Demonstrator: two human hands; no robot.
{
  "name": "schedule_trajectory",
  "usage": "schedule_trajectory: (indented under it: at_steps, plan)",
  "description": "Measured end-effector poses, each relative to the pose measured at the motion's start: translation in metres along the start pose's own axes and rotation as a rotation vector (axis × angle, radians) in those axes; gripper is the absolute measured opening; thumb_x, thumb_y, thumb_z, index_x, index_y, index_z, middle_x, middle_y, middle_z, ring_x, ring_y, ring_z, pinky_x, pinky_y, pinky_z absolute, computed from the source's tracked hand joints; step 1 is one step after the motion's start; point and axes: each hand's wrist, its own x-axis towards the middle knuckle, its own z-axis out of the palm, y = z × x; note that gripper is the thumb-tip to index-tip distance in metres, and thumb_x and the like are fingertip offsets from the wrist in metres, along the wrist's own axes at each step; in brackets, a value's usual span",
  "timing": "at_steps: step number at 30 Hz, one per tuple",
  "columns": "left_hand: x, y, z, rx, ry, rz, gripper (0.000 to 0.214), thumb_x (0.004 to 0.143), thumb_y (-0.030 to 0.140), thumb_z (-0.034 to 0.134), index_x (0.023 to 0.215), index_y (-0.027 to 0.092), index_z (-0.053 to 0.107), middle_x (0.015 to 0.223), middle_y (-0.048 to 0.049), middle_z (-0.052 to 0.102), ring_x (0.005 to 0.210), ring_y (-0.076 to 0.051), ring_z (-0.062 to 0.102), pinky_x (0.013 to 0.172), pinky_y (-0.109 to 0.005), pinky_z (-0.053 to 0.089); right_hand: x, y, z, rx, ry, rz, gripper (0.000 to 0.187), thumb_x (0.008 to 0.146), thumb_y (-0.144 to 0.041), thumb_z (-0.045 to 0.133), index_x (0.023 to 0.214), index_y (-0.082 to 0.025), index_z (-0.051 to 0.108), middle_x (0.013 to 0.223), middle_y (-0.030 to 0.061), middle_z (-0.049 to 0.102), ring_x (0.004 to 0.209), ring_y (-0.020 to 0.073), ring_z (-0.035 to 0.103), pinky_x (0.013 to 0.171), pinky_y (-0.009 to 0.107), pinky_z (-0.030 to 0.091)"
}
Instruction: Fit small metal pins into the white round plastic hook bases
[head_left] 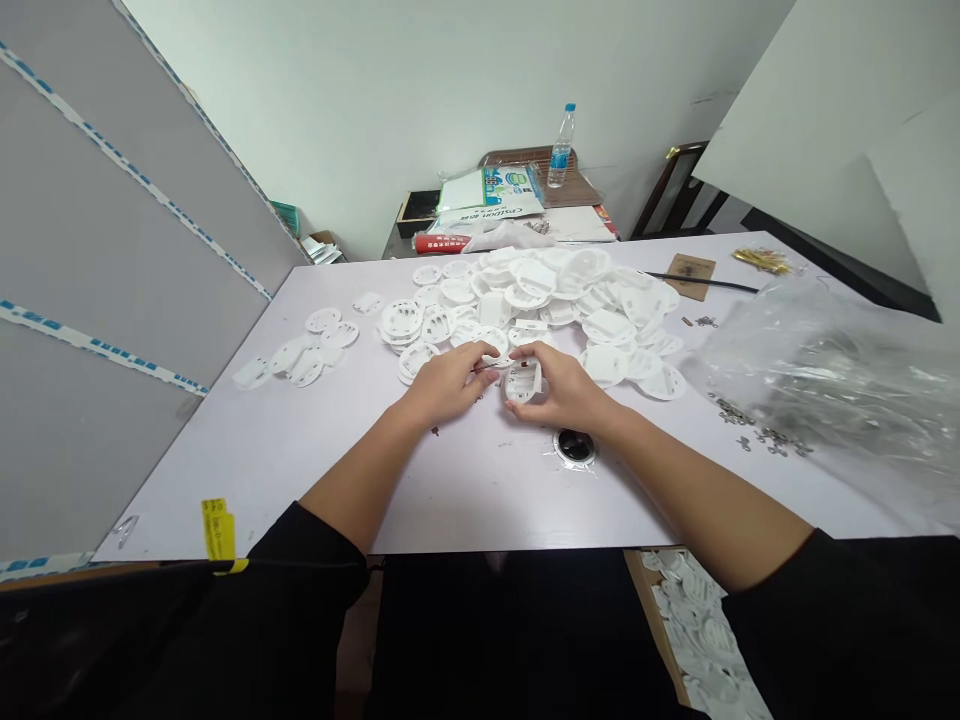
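Over the middle of the table, my right hand (562, 390) grips a round white plastic piece (520, 382) by its edge, thumb below and fingers above. The piece is tilted, and its slotted, compartmented side shows. Close to its left side, the fingers of my left hand (452, 383) are pinched together. Whatever sits between them is too small to make out. Just beyond both hands lies a large heap of similar white plastic pieces (536, 280). On the table near my right wrist is a black round object with a pale rim (575, 446).
A smaller group of white pieces (304, 358) lies at the left. Small metal parts (780, 438) lie by a clear plastic bag (847, 370) at the right. A water bottle (560, 148) stands at the back. Under the table edge, a box (652, 625) holds more white pieces.
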Motion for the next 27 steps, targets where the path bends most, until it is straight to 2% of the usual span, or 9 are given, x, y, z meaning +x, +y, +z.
schedule_trajectory:
  at_steps: [4, 8, 10, 18, 27]
  plan:
    - [0.0, -0.009, -0.002, 0.207, -0.031, 0.135, 0.03, 0.099, 0.024, 0.045, 0.115, 0.027, 0.07, 0.102, -0.0029, 0.068, 0.085, -0.017, 0.062, 0.068, -0.029, 0.04, -0.001, 0.006, -0.003, -0.019, -0.135, 0.051, 0.055, 0.072, -0.036, 0.077, 0.118, -0.021, 0.05, 0.113, 0.0083, 0.064, 0.098, 0.0258, 0.063, 0.084, 0.04, 0.051]
    - [0.0, -0.014, 0.002, 0.232, -0.099, 0.216, 0.028, 0.096, 0.024, 0.052, 0.111, 0.03, 0.075, 0.094, -0.0014, 0.069, 0.082, -0.015, 0.062, 0.063, -0.028, 0.037, -0.002, 0.007, -0.002, -0.001, -0.233, 0.101, 0.05, 0.071, -0.032, 0.075, 0.113, -0.021, 0.05, 0.108, 0.006, 0.062, 0.075, 0.0168, 0.058, 0.068, 0.033, 0.049]
    - [0.0, -0.015, 0.005, 0.242, -0.114, 0.225, 0.03, 0.096, 0.025, 0.052, 0.113, 0.033, 0.075, 0.092, -0.0011, 0.068, 0.08, -0.015, 0.061, 0.061, -0.028, 0.036, -0.002, 0.007, -0.001, 0.012, -0.259, 0.113, 0.05, 0.071, -0.033, 0.075, 0.112, -0.021, 0.049, 0.108, 0.0056, 0.061, 0.071, 0.0149, 0.055, 0.065, 0.032, 0.048]
    - [0.0, -0.016, 0.006, 0.259, -0.105, 0.248, 0.033, 0.096, 0.025, 0.051, 0.115, 0.034, 0.076, 0.089, -0.0027, 0.067, 0.077, -0.016, 0.06, 0.06, -0.029, 0.035, -0.003, 0.007, 0.0, 0.004, -0.268, 0.103, 0.049, 0.071, -0.03, 0.074, 0.112, -0.022, 0.048, 0.11, 0.0056, 0.06, 0.067, 0.0129, 0.054, 0.065, 0.032, 0.048]
    - [0.0, -0.015, 0.006, 0.269, -0.119, 0.241, 0.033, 0.096, 0.027, 0.049, 0.114, 0.035, 0.076, 0.089, -0.002, 0.068, 0.078, -0.016, 0.06, 0.059, -0.029, 0.033, -0.002, 0.005, 0.0, -0.015, -0.274, 0.108, 0.048, 0.071, -0.029, 0.073, 0.111, -0.022, 0.047, 0.11, 0.0051, 0.06, 0.071, 0.0138, 0.055, 0.066, 0.032, 0.047]
